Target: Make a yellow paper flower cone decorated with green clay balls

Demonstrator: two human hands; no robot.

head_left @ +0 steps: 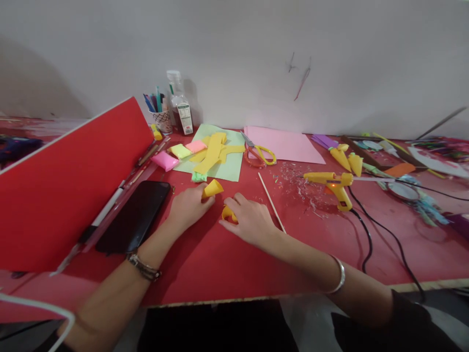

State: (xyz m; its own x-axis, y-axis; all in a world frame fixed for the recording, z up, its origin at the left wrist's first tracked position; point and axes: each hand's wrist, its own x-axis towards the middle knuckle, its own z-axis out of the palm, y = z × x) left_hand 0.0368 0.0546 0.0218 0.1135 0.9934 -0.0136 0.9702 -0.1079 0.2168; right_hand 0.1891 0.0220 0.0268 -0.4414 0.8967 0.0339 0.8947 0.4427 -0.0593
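Observation:
A small yellow cone, rolled from paper or foam sheet (pixel 212 188), is held in the closed fingers of my left hand (pixel 188 208), its wide end facing right. My right hand (pixel 252 220) curls over a coiled yellow strip (pixel 227 213) on the red table, and its fingers close around it. Just right of that hand lies a thin wooden stick (pixel 271 201). Beyond both hands, yellow strips (pixel 214 151) lie crossed on a pale green sheet (pixel 234 168). Scissors with a yellow and an orange handle (pixel 262 152) rest at its right edge.
A yellow glue gun (pixel 331 186) with black cables lies at right, near scattered scraps. Yellow cones with purple pieces (pixel 340 157) sit behind it. At left are a black phone (pixel 135 215) and a leaning red board (pixel 73 190). A bottle (pixel 181 110) and pen cup (pixel 161 121) stand at back.

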